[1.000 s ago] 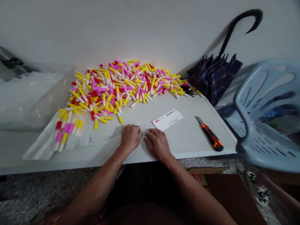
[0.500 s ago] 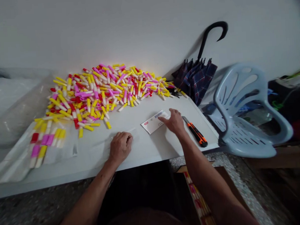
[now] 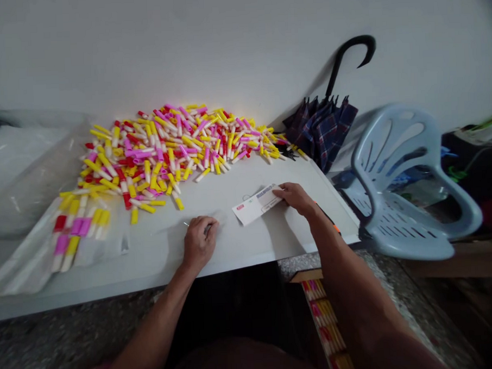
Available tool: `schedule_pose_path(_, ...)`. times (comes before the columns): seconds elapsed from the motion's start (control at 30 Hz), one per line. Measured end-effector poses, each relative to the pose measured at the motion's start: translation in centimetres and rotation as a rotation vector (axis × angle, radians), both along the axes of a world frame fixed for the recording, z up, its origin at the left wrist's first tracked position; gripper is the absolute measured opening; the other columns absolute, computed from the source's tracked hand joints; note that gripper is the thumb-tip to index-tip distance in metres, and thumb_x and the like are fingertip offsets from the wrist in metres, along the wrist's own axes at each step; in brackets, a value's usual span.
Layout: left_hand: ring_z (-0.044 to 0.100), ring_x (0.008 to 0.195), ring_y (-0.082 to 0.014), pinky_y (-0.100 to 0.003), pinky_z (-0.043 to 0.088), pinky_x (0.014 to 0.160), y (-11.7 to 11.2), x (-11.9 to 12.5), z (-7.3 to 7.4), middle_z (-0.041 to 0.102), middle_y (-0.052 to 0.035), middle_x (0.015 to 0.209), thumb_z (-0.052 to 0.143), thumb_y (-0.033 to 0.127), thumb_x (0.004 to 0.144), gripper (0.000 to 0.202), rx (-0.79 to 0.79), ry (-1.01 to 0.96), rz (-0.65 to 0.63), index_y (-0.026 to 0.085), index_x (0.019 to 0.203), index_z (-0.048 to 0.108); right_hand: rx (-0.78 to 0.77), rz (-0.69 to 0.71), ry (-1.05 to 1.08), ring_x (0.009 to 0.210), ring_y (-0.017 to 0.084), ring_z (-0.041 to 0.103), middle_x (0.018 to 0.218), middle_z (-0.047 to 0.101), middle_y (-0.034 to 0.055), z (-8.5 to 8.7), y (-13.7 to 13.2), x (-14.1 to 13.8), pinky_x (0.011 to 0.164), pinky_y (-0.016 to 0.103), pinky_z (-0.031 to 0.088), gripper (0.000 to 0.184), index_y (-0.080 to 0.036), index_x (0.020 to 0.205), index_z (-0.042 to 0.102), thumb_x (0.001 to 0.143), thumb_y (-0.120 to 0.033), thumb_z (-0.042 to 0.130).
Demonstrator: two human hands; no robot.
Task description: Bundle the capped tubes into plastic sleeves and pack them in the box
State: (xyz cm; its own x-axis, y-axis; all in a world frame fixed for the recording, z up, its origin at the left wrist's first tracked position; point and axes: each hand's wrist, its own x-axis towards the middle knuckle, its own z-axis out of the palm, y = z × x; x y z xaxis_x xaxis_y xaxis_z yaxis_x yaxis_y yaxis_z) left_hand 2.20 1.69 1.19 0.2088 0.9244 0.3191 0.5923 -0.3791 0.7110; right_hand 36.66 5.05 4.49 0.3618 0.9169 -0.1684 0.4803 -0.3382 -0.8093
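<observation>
My right hand (image 3: 294,197) pinches the right end of a white printed card (image 3: 253,206), which has a small red mark and lines of print. The card is tilted a little off the table. My left hand (image 3: 200,242) rests on the table with fingers curled; a faint edge of clear plastic (image 3: 221,217) shows at its fingertips, and a thin pale tip pokes out on its left. Behind my right wrist the orange-and-black utility knife (image 3: 336,228) is mostly hidden. A big heap of yellow, pink, red and white plastic tubes (image 3: 175,149) lies beyond both hands.
Clear bags of tubes (image 3: 75,235) lie on the white table (image 3: 151,254) at left, beside a large plastic sack (image 3: 26,183). A plaid umbrella (image 3: 323,129) leans on the wall, next to a grey-blue chair (image 3: 409,183). Below, a carton holds rows of tubes (image 3: 325,317).
My right hand has closed on the card's right end and raised it slightly. My right forearm now covers most of the knife. The left hand has barely moved.
</observation>
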Motion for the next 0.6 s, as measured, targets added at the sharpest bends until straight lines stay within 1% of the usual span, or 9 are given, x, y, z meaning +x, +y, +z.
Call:
schedule_pose_path(0.07,0.065,0.095,-0.0245,-0.039,0.052,0.091,-0.2,-0.2,0.0,0.072,-0.0060,0.092,0.055,0.032,0.097,0.016,-0.009,-0.049,0.003,0.024,0.088,0.066,0.113,-0.038,0.170,0.055,0.016,0.057,0.063,0.064,0.0005,-0.2,-1.9,-0.6,0.052,0.028,0.045,0.037,-0.019,0.092,0.063,0.087,-0.054,0.071)
schedule_pose_path(0.13,0.065,0.095,-0.0242,-0.039,0.053,0.091,-0.3,-0.2,0.1,0.072,-0.0057,0.091,0.055,0.032,0.097,0.016,-0.014,-0.067,0.006,0.024,0.087,0.065,0.262,-0.121,0.322,0.048,0.014,0.054,0.059,0.062,-0.0013,-0.5,-3.8,-1.7,0.046,0.026,0.042,0.038,-0.020,0.093,0.059,0.090,-0.057,0.068)
schedule_pose_path(0.2,0.065,0.095,-0.0240,-0.039,0.053,0.090,-0.3,-0.2,0.1,0.071,-0.0055,0.091,0.055,0.033,0.097,0.016,-0.013,-0.077,0.014,0.025,0.087,0.065,0.370,-0.181,0.391,0.046,0.013,0.054,0.060,0.063,-0.0021,-0.6,-5.5,-3.0,0.043,0.024,0.041,0.039,-0.020,0.096,0.057,0.092,-0.057,0.067)
schedule_pose_path(0.27,0.065,0.095,-0.0238,-0.038,0.053,0.090,-0.3,-0.2,0.0,0.071,-0.0053,0.091,0.055,0.034,0.097,0.017,-0.009,-0.079,0.023,0.025,0.088,0.065,0.429,-0.212,0.411,0.043,0.012,0.055,0.061,0.064,-0.0028,-0.7,-6.9,-4.3,0.040,0.023,0.040,0.040,-0.020,0.099,0.056,0.093,-0.058,0.067)
schedule_pose_path(0.43,0.064,0.097,-0.0241,-0.039,0.053,0.091,-0.4,-0.2,-0.4,0.072,-0.0055,0.092,0.056,0.034,0.098,0.017,0.032,-0.080,0.006,0.024,0.089,0.067,0.479,-0.268,0.423,0.041,0.012,0.057,0.059,0.065,-0.0039,-0.6,-9.4,-6.2,0.038,0.022,0.043,0.045,-0.020,0.104,0.055,0.093,-0.061,0.068)
schedule_pose_path(0.6,0.065,0.099,-0.0247,-0.041,0.053,0.094,-0.4,0.0,-0.2,0.073,-0.0056,0.093,0.055,0.033,0.099,0.017,0.045,-0.059,0.003,0.024,0.089,0.066,0.435,-0.258,0.434,0.042,0.013,0.061,0.059,0.066,-0.0035,-0.8,-11.4,-7.5,0.040,0.022,0.046,0.044,-0.020,0.104,0.055,0.094,-0.060,0.069)
